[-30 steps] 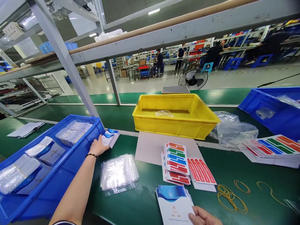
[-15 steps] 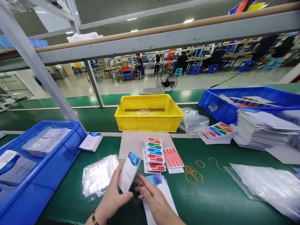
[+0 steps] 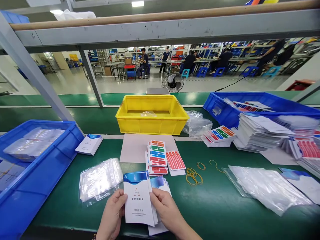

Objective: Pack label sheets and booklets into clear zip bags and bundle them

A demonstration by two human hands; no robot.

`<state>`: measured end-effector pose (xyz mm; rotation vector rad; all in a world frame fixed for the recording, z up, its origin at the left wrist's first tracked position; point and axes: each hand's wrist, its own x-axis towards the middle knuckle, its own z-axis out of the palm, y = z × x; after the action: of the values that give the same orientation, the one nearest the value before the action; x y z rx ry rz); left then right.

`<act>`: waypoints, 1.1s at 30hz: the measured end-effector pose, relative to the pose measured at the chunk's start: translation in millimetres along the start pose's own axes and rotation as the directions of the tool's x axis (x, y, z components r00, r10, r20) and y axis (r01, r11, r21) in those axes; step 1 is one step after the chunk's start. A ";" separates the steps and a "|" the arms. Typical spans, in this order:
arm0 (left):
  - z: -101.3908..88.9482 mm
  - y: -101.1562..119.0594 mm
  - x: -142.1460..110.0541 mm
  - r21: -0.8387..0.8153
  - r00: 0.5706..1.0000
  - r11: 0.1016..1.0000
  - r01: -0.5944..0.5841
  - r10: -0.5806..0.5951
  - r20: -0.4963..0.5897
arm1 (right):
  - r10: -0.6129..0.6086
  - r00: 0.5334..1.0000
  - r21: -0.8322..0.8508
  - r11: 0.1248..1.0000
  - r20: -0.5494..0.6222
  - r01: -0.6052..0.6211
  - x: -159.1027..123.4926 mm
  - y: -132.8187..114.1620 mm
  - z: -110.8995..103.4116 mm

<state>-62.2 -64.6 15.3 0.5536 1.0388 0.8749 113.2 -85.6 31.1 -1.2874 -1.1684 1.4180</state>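
Note:
A thin stack of white booklets with blue tops (image 3: 138, 200) is held upright over the green bench near the front edge. My left hand (image 3: 112, 215) grips its left edge and my right hand (image 3: 166, 210) grips its right edge. More of the same booklets (image 3: 160, 182) lie under and behind it. A pile of clear plastic bags (image 3: 100, 180) lies just left of my hands. A stack of coloured sticker sheets (image 3: 157, 156) and a red sticker sheet (image 3: 175, 160) lie just beyond.
A blue bin (image 3: 37, 166) with bagged items is at the left, a yellow bin (image 3: 151, 116) behind, another blue bin (image 3: 250, 106) at the right. Rubber bands (image 3: 193, 175), clear bags (image 3: 267, 188), stacked sheets (image 3: 260, 133) and a lone booklet (image 3: 89, 144) lie around. People work at distant benches.
My left hand came back from the blue bin with a booklet, and both hands have squared it on top of the booklet stack. The view has swung right.

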 end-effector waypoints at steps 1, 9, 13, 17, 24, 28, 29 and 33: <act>1.0 -1.2 -0.8 -0.021 1.000 1.000 0.008 -0.008 0.014 | 0.011 1.000 0.000 1.000 -0.001 -0.011 -0.6 -0.6 -0.7; 3.4 -4.0 -2.9 -0.095 0.993 0.992 0.078 -0.069 0.091 | 0.023 1.000 -0.011 1.000 0.008 -0.023 -7.6 -7.4 -2.3; 4.4 -7.8 -4.6 -0.128 0.996 0.989 0.069 -0.061 0.064 | -0.009 1.000 -0.094 0.996 -0.004 0.008 -11.3 -5.5 1.1; 8.2 -9.5 -4.9 -0.164 0.999 0.986 -0.009 0.002 -0.040 | -0.070 0.996 -0.109 0.991 0.054 0.076 -14.7 -7.0 4.0; 9.1 -8.4 -7.5 -0.179 0.999 0.984 -0.011 0.006 -0.034 | -0.020 0.999 -0.200 0.979 0.028 0.026 -14.1 -2.2 6.0; 6.8 -10.0 -7.6 -0.140 0.999 0.990 -0.036 0.031 -0.040 | -0.033 0.999 -0.249 0.968 0.000 0.032 -14.0 2.1 5.2; 6.4 -10.7 -7.7 -0.129 0.998 0.991 -0.045 0.040 -0.039 | -0.041 0.999 -0.266 0.963 -0.007 0.038 -14.1 2.3 5.0; 5.2 -13.5 -8.8 -0.086 0.997 0.994 -0.067 0.064 -0.039 | -0.087 0.996 -0.328 0.942 -0.032 0.072 -14.3 2.0 4.5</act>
<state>-54.7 -79.4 11.7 0.5029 1.0144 0.9866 110.0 -100.4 31.8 -1.4720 -1.4513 1.1610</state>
